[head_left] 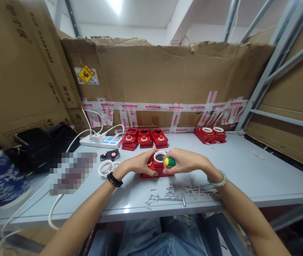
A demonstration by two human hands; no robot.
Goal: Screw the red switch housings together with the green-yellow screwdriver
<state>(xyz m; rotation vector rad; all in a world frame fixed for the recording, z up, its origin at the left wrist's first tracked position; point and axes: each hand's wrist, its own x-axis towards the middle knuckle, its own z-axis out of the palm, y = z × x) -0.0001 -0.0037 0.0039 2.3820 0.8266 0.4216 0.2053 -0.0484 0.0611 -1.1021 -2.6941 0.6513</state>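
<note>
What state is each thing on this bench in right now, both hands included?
left hand: closed on the red housing
right hand: closed on the screwdriver
red housing: lying flat, gripped
screwdriver: held, handle end toward the camera, tip hidden
screws: loose, scattered
power strip: plugs in, cables attached
three red units: in a row, untouched
loose white ring: lying flat, untouched

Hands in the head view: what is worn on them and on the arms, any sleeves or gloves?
No sleeves or gloves are worn. The left hand has a black beaded bracelet at its wrist. The right hand has a bracelet of pale, round, whitish-green beads at its wrist.
</note>
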